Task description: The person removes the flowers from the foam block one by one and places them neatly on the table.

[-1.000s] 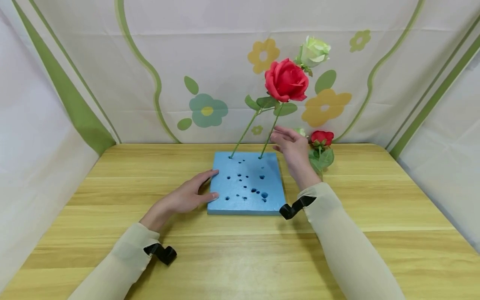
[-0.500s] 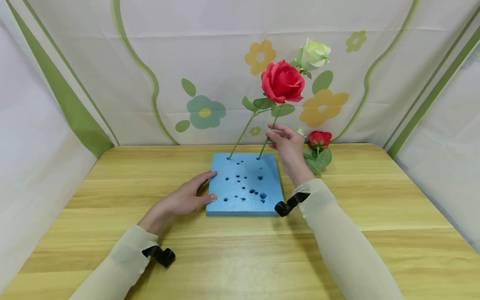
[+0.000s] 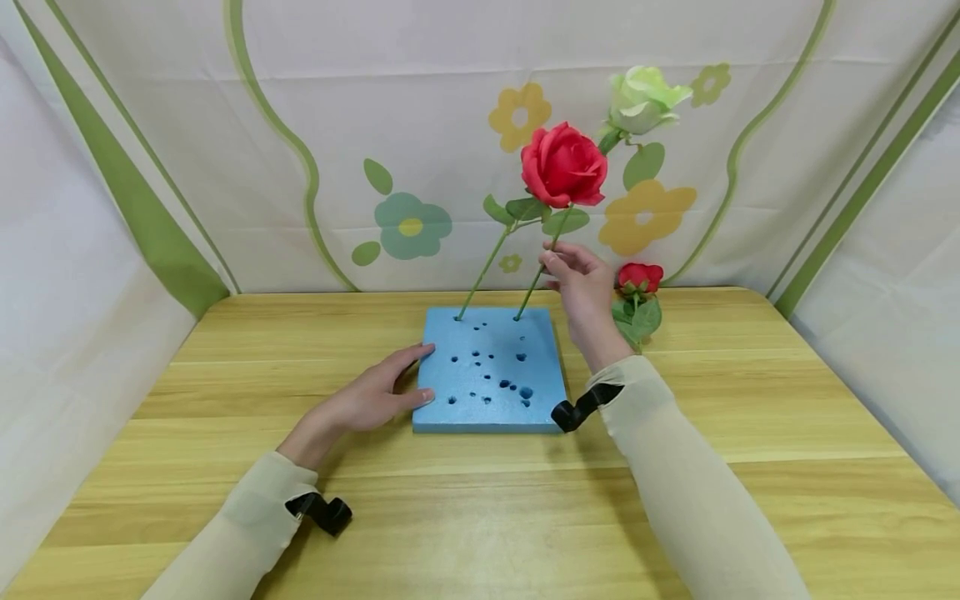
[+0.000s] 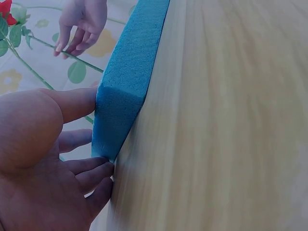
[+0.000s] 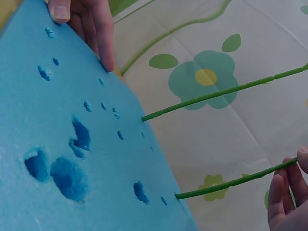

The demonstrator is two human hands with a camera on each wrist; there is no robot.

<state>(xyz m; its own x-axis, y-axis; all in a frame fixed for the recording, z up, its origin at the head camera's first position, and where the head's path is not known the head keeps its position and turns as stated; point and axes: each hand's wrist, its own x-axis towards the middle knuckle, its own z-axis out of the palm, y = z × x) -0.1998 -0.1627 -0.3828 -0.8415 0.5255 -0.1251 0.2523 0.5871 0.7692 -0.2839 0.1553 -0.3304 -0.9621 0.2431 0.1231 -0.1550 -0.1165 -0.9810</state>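
A blue foam block (image 3: 487, 375) with several holes lies on the table, two green stems standing tilted in its far edge. My left hand (image 3: 375, 392) rests against the block's left side, thumb and fingers spread along it, as the left wrist view also shows on the block's edge (image 4: 120, 106). With thumb and fingertips, my right hand (image 3: 585, 292) pinches the right stem (image 5: 231, 184) partway up. Above it are a large red rose (image 3: 564, 165) and, farther right, a pale green-white rose (image 3: 643, 100); the red bloom hides part of the stems behind it.
Another red rose (image 3: 640, 277) with green leaves lies at the table's back edge, right of my right hand. A curtain with printed flowers (image 3: 412, 225) hangs behind the wooden table (image 3: 480, 517). Black wrist cameras sit on both sleeves.
My right hand has closed its fingertips on the right stem. The pale rose has shifted right and turned, while the large red rose has hardly moved since half a second ago. My left hand stays put.
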